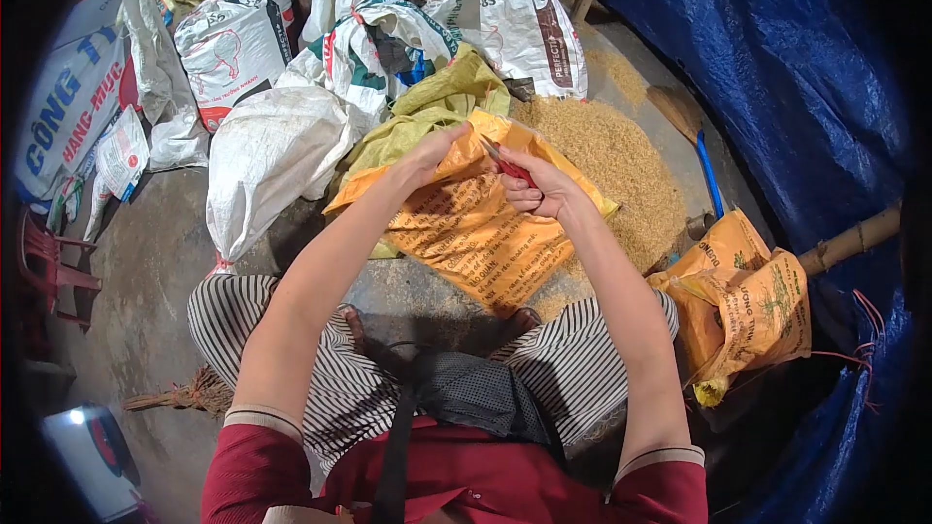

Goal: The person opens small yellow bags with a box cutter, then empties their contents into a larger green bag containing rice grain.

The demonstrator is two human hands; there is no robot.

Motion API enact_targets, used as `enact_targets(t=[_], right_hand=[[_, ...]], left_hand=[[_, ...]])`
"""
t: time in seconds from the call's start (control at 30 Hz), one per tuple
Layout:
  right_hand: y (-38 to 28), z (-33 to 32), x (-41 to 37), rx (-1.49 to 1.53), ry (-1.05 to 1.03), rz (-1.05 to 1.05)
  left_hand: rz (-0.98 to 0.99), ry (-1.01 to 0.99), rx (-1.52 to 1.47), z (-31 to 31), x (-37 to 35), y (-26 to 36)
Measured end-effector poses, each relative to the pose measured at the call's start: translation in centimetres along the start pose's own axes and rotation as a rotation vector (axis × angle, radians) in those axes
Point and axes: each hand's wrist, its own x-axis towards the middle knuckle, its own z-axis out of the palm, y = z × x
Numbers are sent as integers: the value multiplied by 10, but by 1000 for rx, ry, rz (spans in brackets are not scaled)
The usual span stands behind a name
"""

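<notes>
My left hand (pixel 428 157) is closed on the upper edge of an orange printed sack (pixel 485 243), which hangs spread out in front of my knees. My right hand (pixel 544 182) is wrapped round a small tool with red handles and a pointed metal tip, which looks like a pair of scissors (pixel 513 169). Its tip points up and left, close to the sack's top edge. Part of the handles is hidden by my fingers. Behind the sack lies a crumpled yellow-green sack (pixel 437 97).
A heap of golden grain or husks (pixel 621 160) spreads behind the orange sack. White sacks (pixel 277 141) crowd the left and back. Another orange sack (pixel 748 306) stands right. A blue-handled broom (pixel 709 170), a blue tarp (pixel 777 49) and a red plastic chair (pixel 53 262) lie around.
</notes>
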Motion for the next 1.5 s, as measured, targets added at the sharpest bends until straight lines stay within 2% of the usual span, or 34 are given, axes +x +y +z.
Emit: enact_targets(t=[0.03,0.1,0.17,0.33,0.4,0.43,0.6,0.77,0.83,0.93,1.03,1.07,1.1,1.23,1.27,1.37,1.4,1.47,1.5], right_hand=[[-1,0,-1,-5,53,54],[0,-2,-2,35,31,66],[1,-4,-2,79,11,78],[1,-9,-2,207,-169,102],[2,-9,-3,201,-163,95],[2,-9,-3,197,-153,87],[5,-12,-1,169,-147,81],[7,-6,2,79,-136,66],[6,0,2,-67,-16,7],[7,6,2,-138,54,-20],[6,12,2,-202,84,-40],[2,15,0,-202,84,-39],[-4,18,-4,-170,49,-137],[-38,35,-30,-81,14,-392],[-37,32,-32,-78,16,-394],[-26,21,-24,-417,187,-151],[-18,14,-17,-419,184,-150],[-3,8,-10,-463,126,27],[3,5,-7,-501,145,52]], left_hand=[[1,0,-1,2,-3,3],[3,56,178,7,-10,10],[13,34,204,7,-9,9],[32,56,285,14,-13,13],[53,206,342,16,-14,13],[54,207,340,12,-10,10],[6,87,115,0,4,-2],[-38,-43,-70,24,-29,16],[-83,-69,-155,23,-29,17],[-79,-59,-184,23,-30,16],[-102,-13,-147,20,-26,15],[-83,71,-15,13,-15,8],[-64,155,117,5,-6,0],[-69,96,77,-2,-1,-8],[-67,89,50,-1,-1,-8],[-81,-72,-254,3,-7,6],[-79,-69,-255,7,-13,13],[-151,-74,-289,10,-19,16],[-152,-70,-295,9,-20,15]])
